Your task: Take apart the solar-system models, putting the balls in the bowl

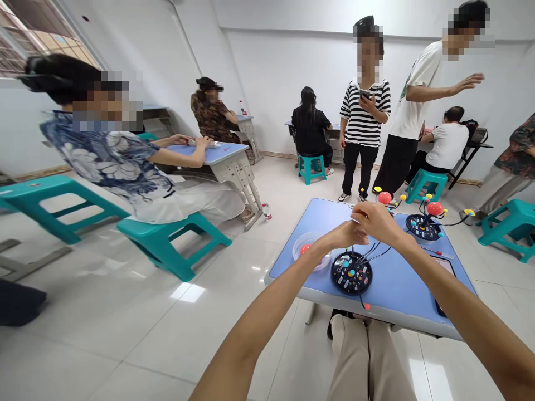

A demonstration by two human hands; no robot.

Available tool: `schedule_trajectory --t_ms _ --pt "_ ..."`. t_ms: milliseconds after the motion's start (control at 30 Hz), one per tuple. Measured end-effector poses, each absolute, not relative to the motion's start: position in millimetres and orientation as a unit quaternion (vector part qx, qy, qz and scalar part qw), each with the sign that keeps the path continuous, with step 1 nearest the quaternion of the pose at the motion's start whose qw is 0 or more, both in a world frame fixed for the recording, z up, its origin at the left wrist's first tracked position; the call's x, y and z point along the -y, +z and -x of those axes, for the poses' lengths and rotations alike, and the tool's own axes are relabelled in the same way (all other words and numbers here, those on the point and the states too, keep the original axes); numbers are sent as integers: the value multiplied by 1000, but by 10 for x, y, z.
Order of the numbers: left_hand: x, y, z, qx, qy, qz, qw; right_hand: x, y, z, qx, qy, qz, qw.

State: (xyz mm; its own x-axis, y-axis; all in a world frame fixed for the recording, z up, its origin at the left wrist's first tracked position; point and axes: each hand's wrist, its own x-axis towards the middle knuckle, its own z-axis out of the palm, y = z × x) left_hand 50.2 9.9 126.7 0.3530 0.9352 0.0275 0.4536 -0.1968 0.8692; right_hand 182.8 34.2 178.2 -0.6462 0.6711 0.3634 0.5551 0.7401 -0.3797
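Note:
My left hand (348, 234) and my right hand (373, 219) meet above the blue desk, fingers closed in a pinch. What they pinch, if anything, is too small or hidden to make out. Just beneath them is a round black base (351, 281) printed with small pictures. Thin black stalks fan out from it, and small blue balls sit near its middle. A small red ball (366, 307) tips one stalk at the near side. Behind my right hand shows a larger red ball (384, 197) with yellow pieces around it.
A finished-looking planet model (423, 227) stands at the desk's (401, 289) back right. A clear bowl (297, 245) with a red ball is at left; a phone-like device (445, 273) and a red pen-like stick (443, 254) lie right. People and teal stools (179, 239) surround me.

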Motion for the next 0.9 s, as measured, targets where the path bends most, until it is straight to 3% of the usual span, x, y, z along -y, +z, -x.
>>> schedule_trajectory --t_ms 133,267,500,700,800,900 --pt "334 1283 -125 -515 392 -665 372 -356 1826 -1444 914 135 326 199" --pt "821 1080 134 -644 491 -515 281 -310 1678 -1076 945 129 288 86" --pt "1165 791 200 -709 546 -395 208 -153 1280 -617 958 30 276 -72" --pt "999 780 97 -682 558 -432 191 -284 1429 -855 954 29 295 -29" --pt "765 794 -44 -645 553 -475 231 -476 1644 -1202 932 3 362 9" --pt "461 793 -191 -630 522 -502 279 -604 1749 -1485 909 -24 417 -9"
